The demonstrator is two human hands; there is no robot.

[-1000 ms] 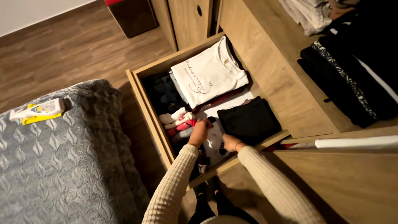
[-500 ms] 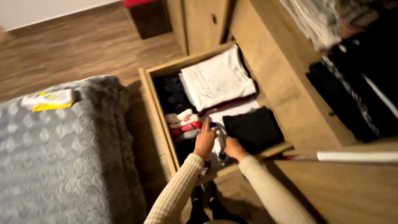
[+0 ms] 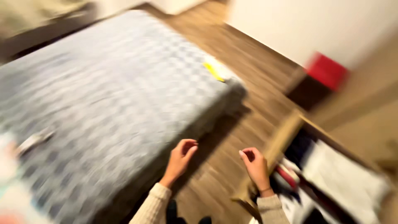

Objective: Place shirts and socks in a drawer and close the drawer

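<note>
The picture is blurred by fast head motion. My left hand (image 3: 181,159) hangs above the wooden floor beside the edge of the grey quilted bed (image 3: 107,95), fingers loosely curled, holding nothing. My right hand (image 3: 255,165) floats near the corner of the open wooden drawer (image 3: 286,137), fingers also loosely curled and empty. Both arms wear cream knitted sleeves. Inside the drawer lie folded clothes, among them a white garment (image 3: 344,178) and dark ones.
A yellow and white item (image 3: 216,69) rests near the bed's far corner. A red-topped dark box (image 3: 325,72) stands by the white wall. Pale blurred things lie at the bed's left edge. Brown wooden floor runs between bed and drawer.
The view has swung left from the drawer toward the bed. Both hands have come out of the drawer and now hover empty over the floor.
</note>
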